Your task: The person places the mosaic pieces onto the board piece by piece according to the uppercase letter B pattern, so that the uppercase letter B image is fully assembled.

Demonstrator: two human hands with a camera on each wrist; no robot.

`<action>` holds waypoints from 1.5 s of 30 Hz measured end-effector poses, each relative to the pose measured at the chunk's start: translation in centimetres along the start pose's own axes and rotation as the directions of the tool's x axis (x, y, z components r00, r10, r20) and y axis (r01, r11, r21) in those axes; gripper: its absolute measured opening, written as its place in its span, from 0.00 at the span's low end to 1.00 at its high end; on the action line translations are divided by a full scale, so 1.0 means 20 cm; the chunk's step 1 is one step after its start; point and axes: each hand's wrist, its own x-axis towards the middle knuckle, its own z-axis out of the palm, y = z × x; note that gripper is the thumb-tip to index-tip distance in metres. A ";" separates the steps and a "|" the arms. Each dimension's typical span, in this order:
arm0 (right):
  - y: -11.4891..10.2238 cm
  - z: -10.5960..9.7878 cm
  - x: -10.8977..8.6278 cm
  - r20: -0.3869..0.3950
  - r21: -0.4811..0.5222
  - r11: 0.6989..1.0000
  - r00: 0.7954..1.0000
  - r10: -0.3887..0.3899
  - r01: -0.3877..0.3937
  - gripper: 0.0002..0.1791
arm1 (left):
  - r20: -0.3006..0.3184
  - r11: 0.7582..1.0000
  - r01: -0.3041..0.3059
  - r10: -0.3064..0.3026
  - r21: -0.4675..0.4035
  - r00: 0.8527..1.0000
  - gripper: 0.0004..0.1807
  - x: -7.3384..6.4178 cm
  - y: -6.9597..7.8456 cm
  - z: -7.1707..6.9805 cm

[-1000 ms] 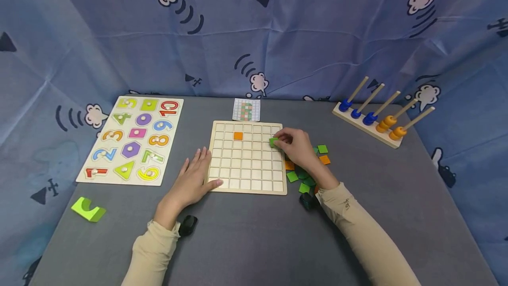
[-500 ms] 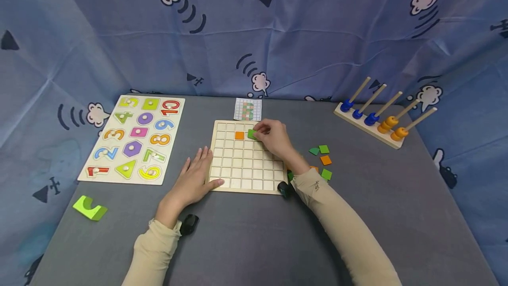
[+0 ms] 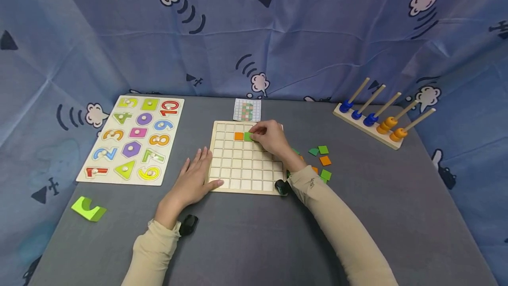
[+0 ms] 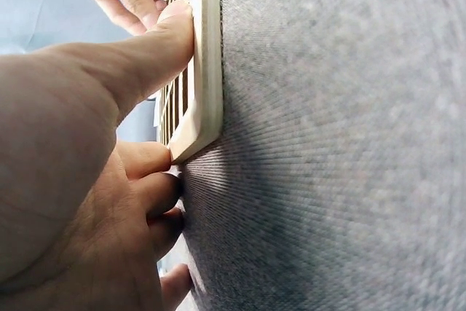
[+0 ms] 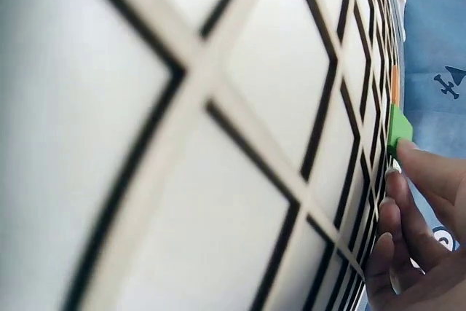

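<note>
My right hand (image 3: 271, 138) holds a green square tile (image 3: 247, 136) by its right side, over the upper part of a wooden grid board (image 3: 242, 192). In the right wrist view the green tile (image 5: 399, 125) stands at the fingertips, slightly raised beside a flat orange tile. That orange square tile (image 3: 238, 136) lies in a cell just left of the green one. My left hand (image 3: 192, 180) rests at the board's lower left corner, fingers straight along the left edge. Its thumb (image 4: 164, 45) presses on the frame in the left wrist view.
Several green and orange tiles (image 3: 325, 160) lie right of the board, partly behind my right forearm. A pattern card (image 3: 247, 110) lies behind the board. Left are a number puzzle (image 3: 131, 140) and a green arch block (image 3: 89, 209); back right, a bead-peg stand (image 3: 369, 125).
My right hand has carried the green tile leftward from the board's right edge and lowered it beside the orange tile. The left hand has stayed in place.
</note>
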 end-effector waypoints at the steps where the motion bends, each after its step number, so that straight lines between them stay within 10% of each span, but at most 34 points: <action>1: 0.00 0.00 0.00 0.000 -0.008 1.000 1.000 0.003 -0.003 0.07 | 0.001 1.000 -0.001 0.001 -0.001 1.000 0.53 0.00 0.00 0.00; 13: 0.04 -0.09 -0.09 0.020 -0.084 0.996 1.000 -0.011 0.013 0.11 | 0.006 1.000 0.000 0.000 -0.011 1.000 0.54 0.00 0.00 0.00; 34: 0.34 -0.69 -0.35 0.195 -0.222 0.966 0.964 0.178 -0.133 0.15 | 0.018 1.000 -0.007 0.007 0.011 1.000 0.54 -0.01 0.01 0.00; 45: 0.40 -0.67 -0.37 0.125 -0.260 0.959 0.981 0.148 -0.111 0.11 | 0.008 1.000 -0.013 0.013 0.011 1.000 0.53 0.00 0.01 0.00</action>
